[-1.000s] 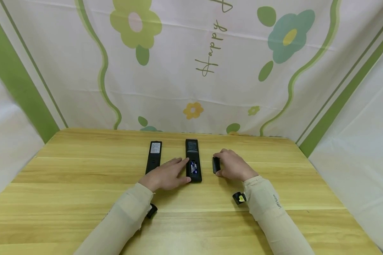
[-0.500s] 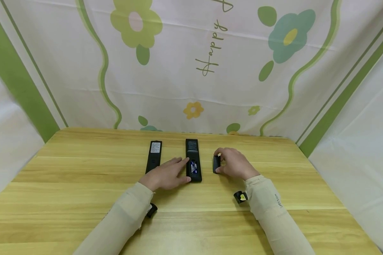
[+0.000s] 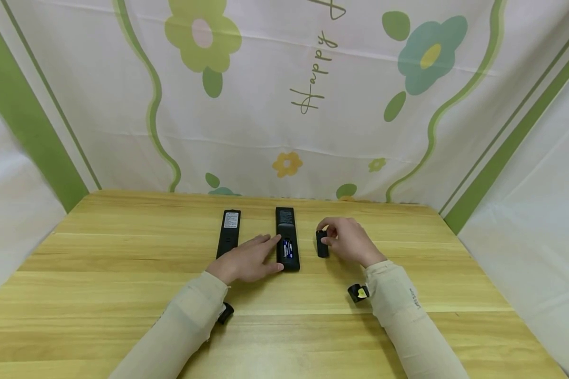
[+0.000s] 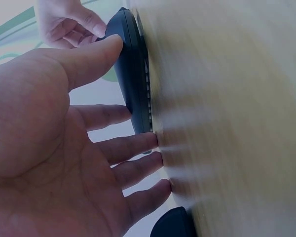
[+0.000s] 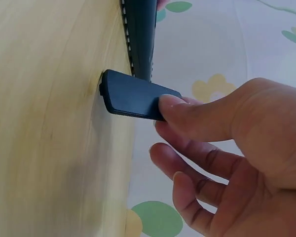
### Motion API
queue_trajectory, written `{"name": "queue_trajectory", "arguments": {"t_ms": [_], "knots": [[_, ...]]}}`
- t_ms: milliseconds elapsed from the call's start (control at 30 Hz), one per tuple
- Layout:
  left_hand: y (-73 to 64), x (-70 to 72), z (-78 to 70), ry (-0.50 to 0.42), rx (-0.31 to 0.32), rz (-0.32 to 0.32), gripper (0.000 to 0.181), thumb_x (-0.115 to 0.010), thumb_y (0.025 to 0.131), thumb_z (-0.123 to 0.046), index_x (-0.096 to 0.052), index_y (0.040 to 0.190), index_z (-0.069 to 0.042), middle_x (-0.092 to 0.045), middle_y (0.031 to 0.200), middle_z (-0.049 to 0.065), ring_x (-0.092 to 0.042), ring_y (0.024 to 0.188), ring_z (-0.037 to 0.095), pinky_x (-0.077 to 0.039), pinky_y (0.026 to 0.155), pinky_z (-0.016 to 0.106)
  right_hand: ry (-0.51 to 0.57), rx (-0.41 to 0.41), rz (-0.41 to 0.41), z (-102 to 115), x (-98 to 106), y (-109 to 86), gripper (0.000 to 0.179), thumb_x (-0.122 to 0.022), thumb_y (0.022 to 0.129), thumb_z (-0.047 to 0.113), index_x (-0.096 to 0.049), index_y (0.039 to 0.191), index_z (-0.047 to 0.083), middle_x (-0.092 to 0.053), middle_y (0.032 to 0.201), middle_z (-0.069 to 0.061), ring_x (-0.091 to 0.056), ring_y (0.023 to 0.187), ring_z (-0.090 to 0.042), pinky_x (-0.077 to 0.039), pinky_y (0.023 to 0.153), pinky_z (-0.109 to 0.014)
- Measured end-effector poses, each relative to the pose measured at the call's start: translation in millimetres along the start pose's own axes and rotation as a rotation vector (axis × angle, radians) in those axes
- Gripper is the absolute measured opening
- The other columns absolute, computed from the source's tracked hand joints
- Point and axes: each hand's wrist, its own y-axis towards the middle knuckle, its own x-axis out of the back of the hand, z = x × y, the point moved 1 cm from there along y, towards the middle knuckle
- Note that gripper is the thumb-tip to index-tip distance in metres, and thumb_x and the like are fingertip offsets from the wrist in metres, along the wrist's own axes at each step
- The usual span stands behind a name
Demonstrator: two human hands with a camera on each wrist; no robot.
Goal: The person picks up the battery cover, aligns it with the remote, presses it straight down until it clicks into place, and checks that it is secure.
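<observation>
A black remote control (image 3: 286, 217) lies face down on the table, its battery compartment uncovered and silvery-blue batteries (image 3: 288, 249) showing inside. Along its left side rests my left hand (image 3: 248, 259), thumb and index fingertip touching the edge while the other fingers extend to the tabletop. My right hand (image 3: 352, 242), to the right of the remote, pinches a small black battery cover (image 5: 130, 95) between thumb and fingers. In the right wrist view the cover is tilted, its far end right at the wood and the near end raised.
Left of the first remote lies a second black remote (image 3: 227, 236) with a white label, its lower end hidden behind the left hand. Small black devices sit at the left wrist (image 3: 225, 313) and right wrist (image 3: 357, 293). A flowered cloth (image 3: 246, 121) hangs behind the wooden table (image 3: 123, 295).
My right fingers shift from the cover's two ends to a pinch at its far end, and the cover now stands tilted. The left hand and the remotes stay put.
</observation>
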Motion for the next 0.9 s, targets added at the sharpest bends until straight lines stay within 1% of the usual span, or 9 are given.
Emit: {"name": "queue_trajectory", "arguments": {"t_ms": [100,267,433,800,900], "knots": [[-0.2,-0.1,-0.2,0.002,0.003,-0.004,0.074,-0.06,0.102,-0.043,-0.028,0.161,-0.012,-0.026,0.164,0.019,-0.023,0.151,0.036,-0.027,0.119,0.055,0.033,0.029,-0.008,0,1,0.0,0.019,-0.073,0.094,0.008,-0.073,0.113,0.013,-0.063,0.082,0.003,-0.059,0.075,-0.014,-0.052,0.073,-0.039],[0.0,0.8,0.3,0.001,0.009,0.0,0.075,-0.06,0.102,-0.044,-0.027,0.162,-0.014,-0.025,0.164,0.018,-0.022,0.152,0.035,-0.026,0.119,0.055,0.089,0.033,-0.01,3,2,-0.5,0.019,-0.073,0.095,0.007,-0.074,0.112,0.013,-0.065,0.085,0.003,-0.06,0.078,-0.014,-0.052,0.075,-0.038],[-0.3,1.1,0.0,0.003,0.006,0.0,0.075,-0.06,0.102,-0.044,-0.027,0.162,-0.014,-0.025,0.164,0.018,-0.021,0.152,0.035,-0.026,0.119,0.055,0.136,0.032,-0.032,6,4,-0.3,0.02,-0.074,0.094,0.007,-0.075,0.113,0.013,-0.066,0.086,0.003,-0.061,0.08,-0.015,-0.052,0.074,-0.037],[-0.5,0.8,0.2,0.001,0.007,0.008,0.075,-0.06,0.102,-0.044,-0.027,0.162,-0.014,-0.025,0.164,0.019,-0.021,0.152,0.035,-0.026,0.119,0.055,0.176,0.048,-0.088,10,7,-0.4,0.019,-0.075,0.093,0.009,-0.077,0.112,0.013,-0.071,0.09,0.002,-0.065,0.086,-0.018,-0.05,0.068,-0.035],[0.0,0.9,0.3,0.0,0.009,0.007,0.075,-0.06,0.102,-0.044,-0.027,0.162,-0.014,-0.025,0.164,0.018,-0.021,0.152,0.035,-0.026,0.119,0.055,0.192,0.051,-0.095,11,8,-0.9,0.019,-0.075,0.093,0.009,-0.077,0.111,0.013,-0.071,0.091,0.002,-0.065,0.087,-0.019,-0.05,0.068,-0.035]]}}
